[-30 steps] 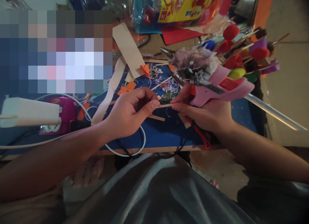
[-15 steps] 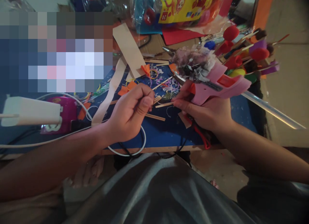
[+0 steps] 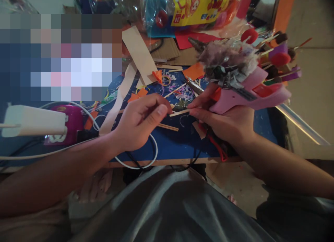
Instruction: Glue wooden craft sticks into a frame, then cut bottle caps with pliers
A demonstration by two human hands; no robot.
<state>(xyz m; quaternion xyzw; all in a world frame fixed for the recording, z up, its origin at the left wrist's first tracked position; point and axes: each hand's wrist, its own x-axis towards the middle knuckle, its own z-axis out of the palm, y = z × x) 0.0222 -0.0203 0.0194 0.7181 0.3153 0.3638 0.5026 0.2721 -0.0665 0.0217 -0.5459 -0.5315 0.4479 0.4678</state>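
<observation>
My right hand [image 3: 227, 120] holds a pink hot glue gun [image 3: 240, 99], and its thumb and index finger pinch a short wooden stick [image 3: 179, 113]. Fuzzy residue and grey scraps cover the glue gun's nozzle end, which points up and left. A clear glue stick [image 3: 302, 123] sticks out of its back. Beside the free left end of the wooden stick is my left hand [image 3: 144, 122], its thumb apart from the curved index finger. The index fingertip is very close to that end; whether it touches I cannot tell. Below lie thin wooden sticks [image 3: 168, 127].
On the blue tabletop [image 3: 167, 148] are orange paper scraps, thread bits and red-handled pliers or scissors [image 3: 219, 150]. A white plug [image 3: 33, 120] and purple socket [image 3: 74, 122] stand left, with a white cable. Behind are a bag of coloured clay [image 3: 200, 9] and several colourful sticks [image 3: 280, 57].
My left thumb and index finger were on the stick, drew back closed, then returned and parted near its end. The glue gun has shifted right in my right hand.
</observation>
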